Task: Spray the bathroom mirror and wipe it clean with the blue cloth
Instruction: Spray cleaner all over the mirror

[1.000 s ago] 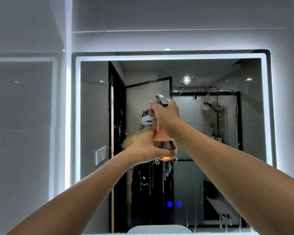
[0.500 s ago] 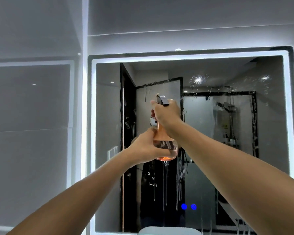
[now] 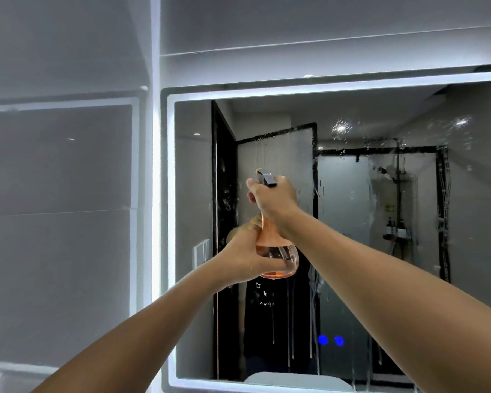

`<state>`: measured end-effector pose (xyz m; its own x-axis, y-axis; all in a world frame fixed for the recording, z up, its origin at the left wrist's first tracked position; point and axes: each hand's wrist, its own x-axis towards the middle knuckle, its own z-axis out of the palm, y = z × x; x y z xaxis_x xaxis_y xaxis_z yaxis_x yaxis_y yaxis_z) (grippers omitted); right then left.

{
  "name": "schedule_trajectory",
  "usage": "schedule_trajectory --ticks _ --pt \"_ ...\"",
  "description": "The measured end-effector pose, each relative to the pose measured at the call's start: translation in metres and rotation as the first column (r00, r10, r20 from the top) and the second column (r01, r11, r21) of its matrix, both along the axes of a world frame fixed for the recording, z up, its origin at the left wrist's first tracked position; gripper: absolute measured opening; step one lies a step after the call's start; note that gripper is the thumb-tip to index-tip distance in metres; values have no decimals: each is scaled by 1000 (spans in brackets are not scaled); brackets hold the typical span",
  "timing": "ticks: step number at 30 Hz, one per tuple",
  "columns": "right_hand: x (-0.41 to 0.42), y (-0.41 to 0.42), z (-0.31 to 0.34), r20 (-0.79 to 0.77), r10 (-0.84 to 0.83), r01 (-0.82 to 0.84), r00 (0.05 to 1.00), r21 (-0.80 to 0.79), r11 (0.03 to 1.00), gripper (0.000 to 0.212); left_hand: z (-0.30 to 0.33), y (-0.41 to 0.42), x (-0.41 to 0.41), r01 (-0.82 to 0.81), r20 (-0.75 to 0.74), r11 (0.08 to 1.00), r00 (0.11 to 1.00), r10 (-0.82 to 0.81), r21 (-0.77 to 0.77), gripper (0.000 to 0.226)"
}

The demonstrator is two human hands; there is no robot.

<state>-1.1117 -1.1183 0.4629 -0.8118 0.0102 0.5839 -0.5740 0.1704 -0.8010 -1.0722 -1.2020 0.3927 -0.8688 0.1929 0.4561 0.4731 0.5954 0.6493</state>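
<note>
Both hands' fingers grip the unlabelled orange spray bottle [image 3: 277, 251] before the wet mirror [image 3: 352, 222].

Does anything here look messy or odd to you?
Only the wet glass: droplets and long drip streaks run down the lit-edged bathroom mirror. That fits spraying: both hands hold the pink, round-bottomed clear spray bottle. No blue cloth is in view.

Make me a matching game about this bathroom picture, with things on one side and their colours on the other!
Things:
1. spray bottle
2. two little lights low in the mirror
3. glowing mirror border
4. spray head

Colours:
A. white
B. dark grey
C. orange-pink
D. blue

Pairs: 1-C, 2-D, 3-A, 4-B
</note>
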Motion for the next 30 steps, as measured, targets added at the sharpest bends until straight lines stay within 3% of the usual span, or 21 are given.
schedule_trajectory --ticks 5,8,15,19,23,30 --pt "5 -9 2 -6 17 -17 1000 -49 999 21 0 -11 1 -10 -11 1000 1000 10 -6 65" --pt "9 -13 1 -2 9 -9 1000 -72 997 28 -1 -15 4 -18 -16 1000 1000 18 -12 63" --pt "20 -15 2 -13 69 -69 998 -22 997 22 0 -22 14 -6 -10 1000 1000 5 -14 56" --pt "31 -19 11 -44 117 -116 992 24 993 34 7 -28 16 -51 -36 999 998 50 -13 56" --pt "40 -30 21 -115 124 -120 986 37 992 22 14 -34 24 -99 -64 995 993 100 21 56" --pt "41 -41 22 -155 62 -68 986 -35 997 43 20 -41 30 -130 -76 991 989 130 -4 49"
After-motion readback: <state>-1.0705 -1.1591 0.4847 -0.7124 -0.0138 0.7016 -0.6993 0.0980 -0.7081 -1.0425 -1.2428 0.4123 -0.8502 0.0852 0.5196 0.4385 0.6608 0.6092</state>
